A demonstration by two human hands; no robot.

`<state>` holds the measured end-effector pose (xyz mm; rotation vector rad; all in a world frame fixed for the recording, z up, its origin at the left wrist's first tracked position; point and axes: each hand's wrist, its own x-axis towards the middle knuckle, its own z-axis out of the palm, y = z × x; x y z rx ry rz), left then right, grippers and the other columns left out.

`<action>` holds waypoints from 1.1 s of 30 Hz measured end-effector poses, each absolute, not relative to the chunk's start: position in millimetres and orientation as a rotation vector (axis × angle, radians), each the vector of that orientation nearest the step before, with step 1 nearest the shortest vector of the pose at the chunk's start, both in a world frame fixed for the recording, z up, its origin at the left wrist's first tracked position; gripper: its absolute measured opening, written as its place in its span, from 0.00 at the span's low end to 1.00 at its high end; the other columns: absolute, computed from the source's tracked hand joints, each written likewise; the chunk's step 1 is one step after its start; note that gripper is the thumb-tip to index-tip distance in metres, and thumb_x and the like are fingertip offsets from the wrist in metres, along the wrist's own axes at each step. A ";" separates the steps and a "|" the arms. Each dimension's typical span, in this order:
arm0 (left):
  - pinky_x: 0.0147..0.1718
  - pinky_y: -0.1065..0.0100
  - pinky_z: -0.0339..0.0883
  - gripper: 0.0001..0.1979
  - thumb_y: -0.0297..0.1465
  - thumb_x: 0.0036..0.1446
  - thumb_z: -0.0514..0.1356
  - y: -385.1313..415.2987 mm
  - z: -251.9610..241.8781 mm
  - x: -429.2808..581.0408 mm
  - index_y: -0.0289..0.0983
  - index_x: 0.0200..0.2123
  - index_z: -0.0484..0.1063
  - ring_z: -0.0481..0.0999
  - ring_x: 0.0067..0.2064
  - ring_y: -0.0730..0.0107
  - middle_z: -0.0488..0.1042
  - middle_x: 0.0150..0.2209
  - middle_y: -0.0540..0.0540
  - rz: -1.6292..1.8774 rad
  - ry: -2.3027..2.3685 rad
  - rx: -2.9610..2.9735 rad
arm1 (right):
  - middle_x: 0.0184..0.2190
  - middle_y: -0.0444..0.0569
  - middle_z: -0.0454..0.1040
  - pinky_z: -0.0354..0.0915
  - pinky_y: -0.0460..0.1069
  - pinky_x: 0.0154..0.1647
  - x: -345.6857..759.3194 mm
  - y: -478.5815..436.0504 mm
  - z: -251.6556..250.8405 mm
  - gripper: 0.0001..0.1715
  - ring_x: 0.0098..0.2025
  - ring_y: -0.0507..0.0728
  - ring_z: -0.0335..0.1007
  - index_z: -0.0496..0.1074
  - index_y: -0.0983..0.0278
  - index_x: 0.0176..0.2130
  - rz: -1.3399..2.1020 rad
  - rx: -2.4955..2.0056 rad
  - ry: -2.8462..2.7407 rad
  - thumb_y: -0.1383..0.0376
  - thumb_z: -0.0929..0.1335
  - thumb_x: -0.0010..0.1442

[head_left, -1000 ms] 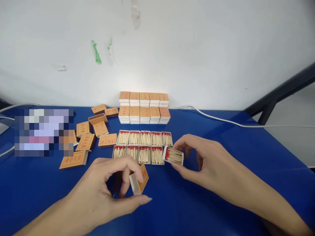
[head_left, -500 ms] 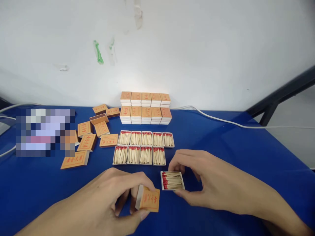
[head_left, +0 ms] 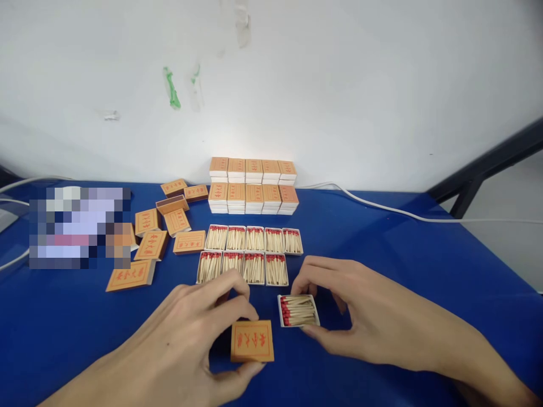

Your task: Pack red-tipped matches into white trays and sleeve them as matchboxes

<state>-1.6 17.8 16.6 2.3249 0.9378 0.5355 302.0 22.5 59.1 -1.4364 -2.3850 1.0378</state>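
Observation:
Between thumb and fingers, my left hand [head_left: 203,333] grips an orange matchbox sleeve [head_left: 252,341] with red lettering, its printed face up. My right hand [head_left: 339,308] pinches a white tray of red-headed matches [head_left: 299,311] by its long sides, just right of the sleeve. The two are apart, and the match heads point left. Beyond my hands lie two rows of match-filled trays [head_left: 255,239], several in each row; my left fingers cover part of the nearer row.
Stacked orange matchboxes [head_left: 254,194] stand against the wall. Loose orange sleeves [head_left: 189,242] lie scattered at the left, beside a pixelated object [head_left: 78,226]. A white cable [head_left: 373,204] runs along the back of the blue table [head_left: 424,271].
The sleeve in my left hand has turned flatter and squarer to the tray. My left index finger has lifted over the nearer row. My right hand has barely moved.

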 end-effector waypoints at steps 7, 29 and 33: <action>0.26 0.73 0.72 0.15 0.28 0.68 0.72 26.2 20.8 1.4 0.48 0.55 0.80 0.73 0.26 0.79 0.86 0.44 0.56 0.891 0.971 2.304 | 0.42 0.41 0.84 0.73 0.49 0.40 295.8 21.8 51.6 0.08 0.37 0.53 0.78 0.81 0.56 0.49 0.952 -1.299 -2.188 0.65 0.77 0.69; 0.46 0.75 0.84 0.15 0.31 0.70 0.74 28.4 14.2 -2.4 0.48 0.56 0.81 0.89 0.45 0.74 0.87 0.49 0.56 0.912 0.948 2.302 | 0.45 0.39 0.82 0.73 0.44 0.43 288.8 17.1 45.0 0.16 0.42 0.49 0.80 0.83 0.56 0.50 0.929 -1.177 -2.246 0.74 0.77 0.67; 0.48 0.75 0.85 0.15 0.33 0.68 0.76 29.5 15.5 -1.9 0.49 0.56 0.81 0.90 0.45 0.73 0.88 0.49 0.56 0.945 0.968 2.277 | 0.45 0.41 0.84 0.75 0.45 0.45 287.6 15.4 43.8 0.15 0.42 0.50 0.82 0.83 0.58 0.52 0.858 -1.146 -2.224 0.73 0.78 0.67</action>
